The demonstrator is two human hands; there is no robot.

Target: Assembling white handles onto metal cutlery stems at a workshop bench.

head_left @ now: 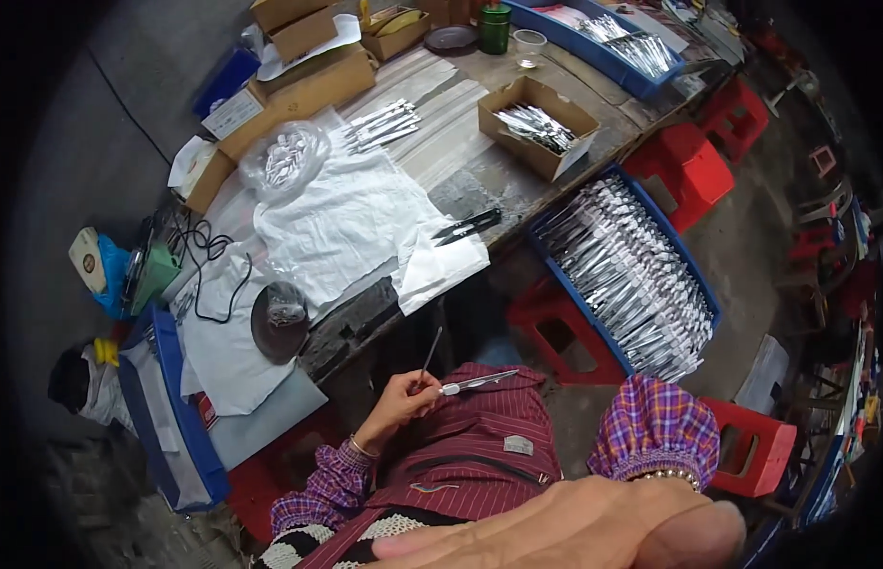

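Observation:
My left hand [404,406] is closed over the lap, pinching a slim silver blade-like tool [479,382] with a pale end that points to the right. A thin dark rod [432,349] also sticks up from the same fingers; whether it belongs to the tool I cannot tell. Very close and large at the bottom, my right hand [574,531] stretches its fingers flat toward the left, with nothing seen in it. Beneath the left hand lies a maroon striped apron [470,427]. Right of the lap, a blue tray [712,303] holds many similar silver pieces.
On the worktable [441,85] lie a white cloth [337,228], black-handled tool [470,226], plastic bag of small white parts [285,156] and cardboard box [579,161] of silver pieces. Red stools [683,180] stand rightward. Another blue tray [209,455] is at left.

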